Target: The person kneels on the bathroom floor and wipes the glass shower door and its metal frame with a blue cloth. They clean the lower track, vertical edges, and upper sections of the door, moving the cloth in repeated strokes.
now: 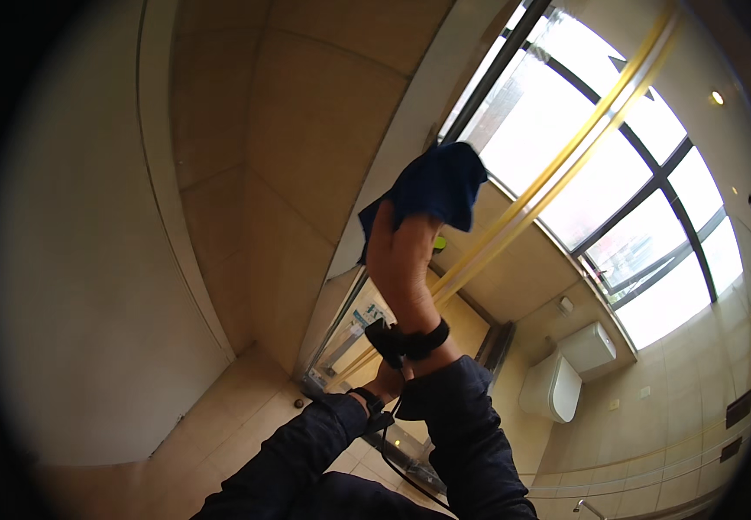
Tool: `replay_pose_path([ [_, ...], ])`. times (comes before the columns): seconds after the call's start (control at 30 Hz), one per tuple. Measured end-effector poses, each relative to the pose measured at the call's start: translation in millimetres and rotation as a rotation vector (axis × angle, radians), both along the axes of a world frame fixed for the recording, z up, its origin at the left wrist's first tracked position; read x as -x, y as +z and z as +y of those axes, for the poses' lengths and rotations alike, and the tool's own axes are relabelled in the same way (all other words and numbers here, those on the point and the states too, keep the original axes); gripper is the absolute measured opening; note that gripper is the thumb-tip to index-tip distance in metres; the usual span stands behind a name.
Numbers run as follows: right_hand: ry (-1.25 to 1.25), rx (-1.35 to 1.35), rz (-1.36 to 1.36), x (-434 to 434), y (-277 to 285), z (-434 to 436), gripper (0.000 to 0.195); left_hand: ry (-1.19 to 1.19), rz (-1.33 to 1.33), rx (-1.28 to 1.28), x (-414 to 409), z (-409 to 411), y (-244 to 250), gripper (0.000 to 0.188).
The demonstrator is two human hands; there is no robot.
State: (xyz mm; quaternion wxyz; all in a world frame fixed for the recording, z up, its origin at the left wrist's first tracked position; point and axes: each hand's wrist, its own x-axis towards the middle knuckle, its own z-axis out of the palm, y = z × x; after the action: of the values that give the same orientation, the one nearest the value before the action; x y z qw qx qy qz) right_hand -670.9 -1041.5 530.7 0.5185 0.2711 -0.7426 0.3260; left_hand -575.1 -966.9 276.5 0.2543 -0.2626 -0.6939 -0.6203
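Observation:
My right hand [405, 257] is raised in front of me and holds a dark blue cloth [440, 185] bunched over its fingers. The cloth lies against or just before a glass shower panel's dark upright frame, beside the pale edge of the wall; whether it touches is hard to tell. My left hand [388, 382] is lower, mostly hidden behind my right wrist, so its fingers and anything in them cannot be seen. A small yellow-green thing [440, 244] shows just beside the right hand. Both wrists wear black straps, and a black cable hangs from the right one.
Yellow-edged glass door strips [544, 175] slant across the view. Beyond them are a large dark-framed window [658, 174] and a white toilet [560, 390]. A tiled wall [323, 123] and a white door [96, 260] stand to the left. A small round doorstop [298, 403] sits on the floor.

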Motion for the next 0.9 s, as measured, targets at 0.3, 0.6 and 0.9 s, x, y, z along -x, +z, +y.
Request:
replay_pose_path([
  [0.3, -0.176, -0.035, -0.428, -44, -175, -39, 0.080, 0.074, 0.144, -0.028, 1, -7, 21, 0.056],
  [0.6, 0.210, 0.445, -0.914, -60, -136, -27, 0.063, 0.096, 0.117, -0.003, 7, -3, 11, 0.054],
  [0.9, -0.331, -0.723, -0.033, -42, -29, 4, 0.052, -0.085, 0.057, 0.135, 15, 7, -6, 0.047],
])
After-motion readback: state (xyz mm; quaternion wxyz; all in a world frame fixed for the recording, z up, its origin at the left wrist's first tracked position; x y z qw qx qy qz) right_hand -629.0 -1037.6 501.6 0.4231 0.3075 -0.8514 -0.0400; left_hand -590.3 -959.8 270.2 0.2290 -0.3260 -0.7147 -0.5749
